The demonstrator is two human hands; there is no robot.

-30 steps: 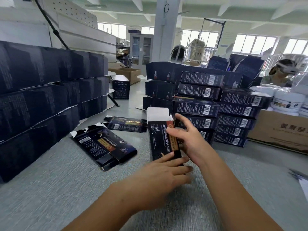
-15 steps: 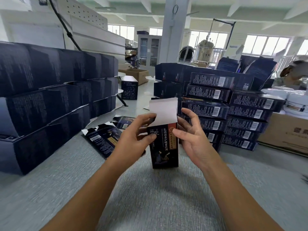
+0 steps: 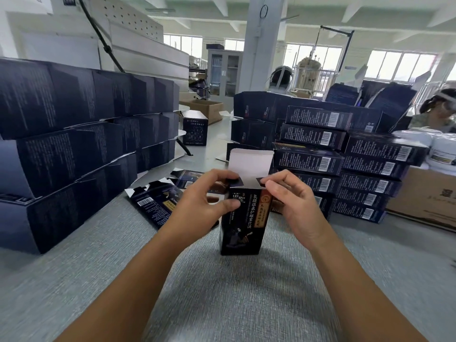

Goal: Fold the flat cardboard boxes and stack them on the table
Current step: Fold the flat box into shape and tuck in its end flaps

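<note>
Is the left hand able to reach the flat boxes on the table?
Probably yes: the flat boxes lie just beside the left hand, nothing between, but it now grips the upright box.

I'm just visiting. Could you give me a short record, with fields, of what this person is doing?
box: dark, upright on the grey table
left hand: grips the top, finger on the left side flap
right hand: pinches its right side flap
lid flap: white inside, standing up, not yet tucked
flat boxes: lying left of it
right stack: folded boxes, several rows
left stack: folded boxes, three rows
</note>
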